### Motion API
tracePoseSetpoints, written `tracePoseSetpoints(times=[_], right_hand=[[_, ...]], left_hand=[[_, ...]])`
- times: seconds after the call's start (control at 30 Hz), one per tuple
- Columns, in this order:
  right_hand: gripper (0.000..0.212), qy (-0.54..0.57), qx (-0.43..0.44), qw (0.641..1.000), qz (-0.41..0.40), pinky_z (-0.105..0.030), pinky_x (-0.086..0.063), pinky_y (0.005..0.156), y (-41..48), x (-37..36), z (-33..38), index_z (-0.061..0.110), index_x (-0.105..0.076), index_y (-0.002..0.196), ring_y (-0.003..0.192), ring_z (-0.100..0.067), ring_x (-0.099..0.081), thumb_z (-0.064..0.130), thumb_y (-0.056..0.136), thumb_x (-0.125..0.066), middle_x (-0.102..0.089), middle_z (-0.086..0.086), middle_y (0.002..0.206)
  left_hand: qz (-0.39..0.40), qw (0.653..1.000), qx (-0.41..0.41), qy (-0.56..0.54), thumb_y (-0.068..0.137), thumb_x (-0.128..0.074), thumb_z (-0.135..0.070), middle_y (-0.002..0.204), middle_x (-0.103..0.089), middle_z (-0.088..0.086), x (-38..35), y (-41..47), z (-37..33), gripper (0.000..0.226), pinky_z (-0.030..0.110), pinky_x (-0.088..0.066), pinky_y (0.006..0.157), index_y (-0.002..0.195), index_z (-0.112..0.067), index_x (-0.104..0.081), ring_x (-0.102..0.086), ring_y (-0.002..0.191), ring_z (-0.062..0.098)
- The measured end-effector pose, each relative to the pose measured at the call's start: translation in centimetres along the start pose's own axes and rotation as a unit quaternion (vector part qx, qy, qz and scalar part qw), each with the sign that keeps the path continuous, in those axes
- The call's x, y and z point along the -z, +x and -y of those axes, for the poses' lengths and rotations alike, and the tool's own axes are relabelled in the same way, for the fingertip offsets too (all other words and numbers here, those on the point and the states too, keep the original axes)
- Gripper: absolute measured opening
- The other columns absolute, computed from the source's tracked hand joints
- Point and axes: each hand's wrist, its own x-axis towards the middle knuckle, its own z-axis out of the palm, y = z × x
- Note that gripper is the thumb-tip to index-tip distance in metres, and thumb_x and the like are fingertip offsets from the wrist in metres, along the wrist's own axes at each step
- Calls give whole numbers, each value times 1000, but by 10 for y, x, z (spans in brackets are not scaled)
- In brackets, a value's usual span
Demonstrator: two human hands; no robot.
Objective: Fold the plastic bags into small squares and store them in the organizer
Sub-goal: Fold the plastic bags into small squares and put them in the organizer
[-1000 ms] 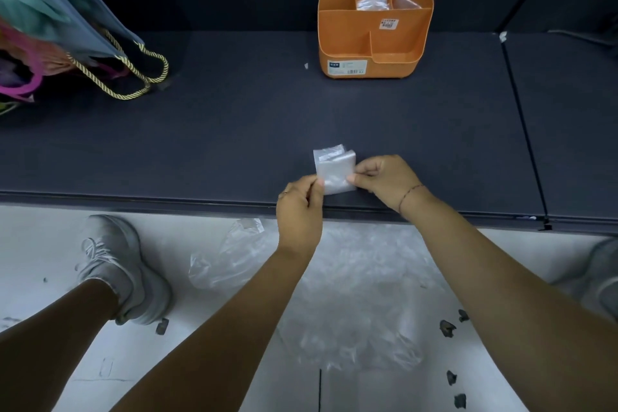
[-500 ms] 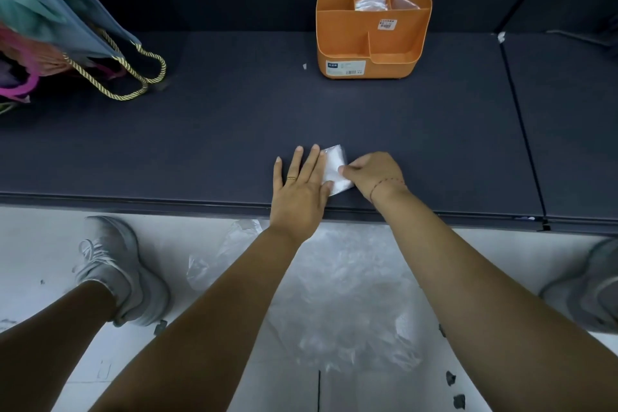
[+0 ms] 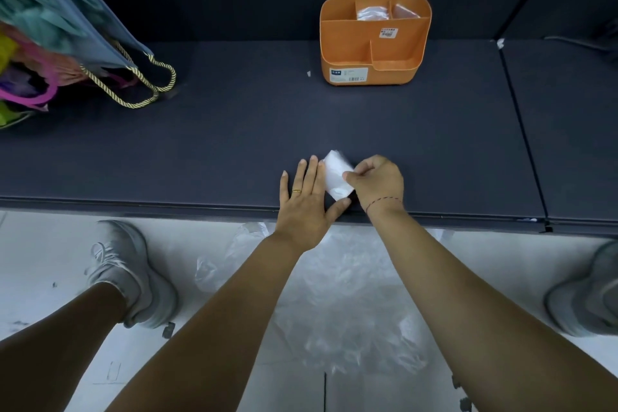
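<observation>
Down on the dark shelf point(image 3: 234, 144), close to its front edge, sits the folded bag point(image 3: 336, 174): a small, whitish, translucent packet, roughly square and turned like a diamond, with a glossy sheen at its lower corner. The left hand point(image 3: 306, 201) lies flat with its fingers straight, the index finger against the packet's left edge and the thumb spread out below it. The right hand point(image 3: 376, 182) is curled, and its fingertips pinch the packet's right side. Well back on the shelf stands the orange organizer point(image 3: 374, 43), with folded clear plastic in its two rear compartments. Below the shelf edge, loose plastic bags point(image 3: 334, 294) lie crumpled on the pale floor between the grey shoes point(image 3: 133, 271). A gift bag point(image 3: 67, 27) with rope handles leans in at the far left.
</observation>
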Motion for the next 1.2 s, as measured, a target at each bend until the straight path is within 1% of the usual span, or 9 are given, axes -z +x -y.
tracePoseSetpoints(times=[0.13,0.3,0.4,0.5,0.7,0.8,1.03,1.1,1.2], right_hand=[[26,60,69,991,93,-14,-46,67,-4,25,0,15,-55,94,69,-8,-58,8,80,-75,-60,1,70],[28,52,161,946,276,-15,-44,69,-22,71,18,14,-58,102,64,-6,-52,5,81,-75,-61,2,66],[28,56,169,927,330,-20,-46,74,-28,93,25,14,-59,104,69,-11,-53,4,82,-73,-61,4,67],[26,54,156,931,325,-21,-48,75,-27,107,24,15,-59,104,70,-10,-57,3,84,-71,-62,5,67],[20,130,70,973,179,-22,-50,77,-28,107,9,17,-64,107,80,-12,-63,16,88,-69,-65,-6,86],[23,257,-31,939,226,-30,-54,87,-33,103,4,16,-67,110,100,-15,-67,25,90,-64,-71,-2,106],[10,305,-36,945,116,-24,-58,60,-21,104,2,5,-69,96,74,-19,-73,10,92,-62,-73,-9,89],[8,308,-30,948,75,-24,-57,59,-11,107,-2,6,-69,93,72,-19,-73,9,92,-62,-73,-10,89],[9,307,-25,950,45,-23,-58,60,0,110,-10,6,-70,90,72,-19,-72,9,93,-61,-73,-9,88]], left_hand=[[-41,948,52,-311,87,-50,-69,161,-24,1,19,-4,-1,94,40,-6,123,157,-16,-17,-14,150,17],[120,825,104,-542,70,-72,-67,147,-41,-10,59,-10,-19,110,33,-37,110,156,-26,-16,-45,132,11],[221,747,52,-626,84,-67,-48,123,-64,3,67,-16,-27,65,36,-53,95,135,-12,-49,-63,114,18],[191,699,63,-687,85,-69,-26,114,-69,7,70,-20,-37,46,33,-56,88,126,-9,-61,-67,107,19],[76,755,120,-640,88,-71,-14,108,-74,10,67,-12,-53,24,32,-55,92,111,-7,-72,-69,104,23],[37,752,136,-644,88,-72,-14,100,-76,7,72,-10,-64,17,31,-56,90,104,-8,-74,-71,100,23],[-2,767,120,-630,89,-71,-17,89,-76,6,76,15,-74,11,22,-56,78,94,-8,-75,-70,81,12],[-70,805,102,-581,92,-68,-18,84,-74,-1,78,37,-73,9,17,-52,73,91,-13,-74,-67,76,4],[-199,907,7,-370,100,-56,-23,114,-69,-2,83,80,-68,24,22,-44,97,115,-12,-70,-60,107,8]])
